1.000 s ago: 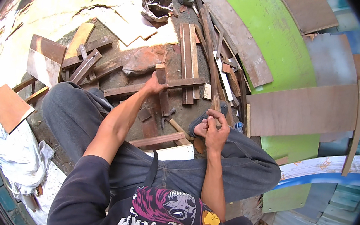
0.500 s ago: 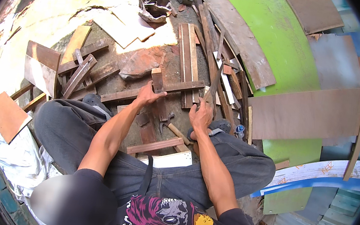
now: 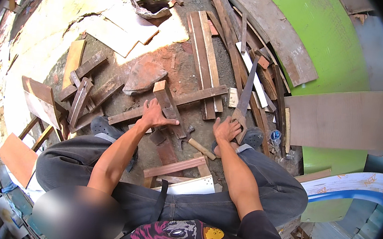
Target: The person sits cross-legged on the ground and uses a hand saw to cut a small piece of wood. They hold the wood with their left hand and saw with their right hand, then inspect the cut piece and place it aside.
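Note:
My left hand (image 3: 155,117) rests with fingers and thumb spread over a short, thick wooden block (image 3: 169,104). The block lies slantwise across a long brown wooden strip (image 3: 202,95). At the right, the curled fingers of my right hand (image 3: 227,130) are on the wooden handle of a handsaw (image 3: 246,95), whose dark blade points away from me. Part of the handle is hidden by the fingers. Between my forearms a hammer (image 3: 201,147) with a pale wooden handle lies on the ground.
Several wood offcuts (image 3: 81,101) are piled at the left. A reddish stone (image 3: 144,76) lies ahead, with a crumpled bag (image 3: 151,1) beyond. Long planks (image 3: 204,62) and green board (image 3: 334,50) spread to the right. A white board (image 3: 189,186) sits near my lap.
The saw's handle has come down nearer the ground, with my right hand at it. The block under my left hand shows more fully, lying at a slant. The view has shifted.

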`<control>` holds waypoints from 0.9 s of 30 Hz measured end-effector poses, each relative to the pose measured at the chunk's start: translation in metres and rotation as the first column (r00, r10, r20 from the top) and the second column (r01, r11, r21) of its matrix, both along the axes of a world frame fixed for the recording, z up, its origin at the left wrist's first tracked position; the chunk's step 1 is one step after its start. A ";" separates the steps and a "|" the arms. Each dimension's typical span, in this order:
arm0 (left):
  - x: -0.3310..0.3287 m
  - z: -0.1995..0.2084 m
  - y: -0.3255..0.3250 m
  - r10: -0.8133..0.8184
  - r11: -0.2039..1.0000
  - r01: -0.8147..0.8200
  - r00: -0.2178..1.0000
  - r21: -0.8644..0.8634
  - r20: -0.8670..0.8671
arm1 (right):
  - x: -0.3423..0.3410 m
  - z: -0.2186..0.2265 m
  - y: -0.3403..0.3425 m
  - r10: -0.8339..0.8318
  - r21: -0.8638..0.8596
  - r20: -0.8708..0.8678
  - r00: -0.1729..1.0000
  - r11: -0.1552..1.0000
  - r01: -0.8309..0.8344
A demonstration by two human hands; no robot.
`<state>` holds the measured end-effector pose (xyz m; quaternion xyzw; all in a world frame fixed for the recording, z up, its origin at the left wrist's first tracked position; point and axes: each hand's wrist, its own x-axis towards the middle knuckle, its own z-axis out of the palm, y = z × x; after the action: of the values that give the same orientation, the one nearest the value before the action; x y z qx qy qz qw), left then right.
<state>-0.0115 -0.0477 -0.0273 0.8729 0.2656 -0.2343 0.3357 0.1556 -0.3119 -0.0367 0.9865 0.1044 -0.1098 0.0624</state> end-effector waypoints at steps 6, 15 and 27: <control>0.019 0.001 -0.009 -0.027 0.998 0.027 1.000 -0.059 -0.002 | 0.062 -0.043 -0.008 -0.001 -0.227 -0.324 0.946 0.971 -0.077; 0.004 0.001 -0.002 -0.138 0.990 0.138 0.990 0.005 0.015 | 0.042 0.009 0.059 0.051 0.032 -0.393 0.918 0.999 -0.041; -0.002 -0.009 0.002 -0.152 0.988 0.143 0.969 0.060 0.197 | 0.048 -0.003 0.048 0.143 0.207 -0.063 0.988 0.970 -0.127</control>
<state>-0.0132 -0.0455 -0.0368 0.9167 0.1700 -0.1631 0.3226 0.2034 -0.2638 -0.0398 0.9733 0.1844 -0.1325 -0.0350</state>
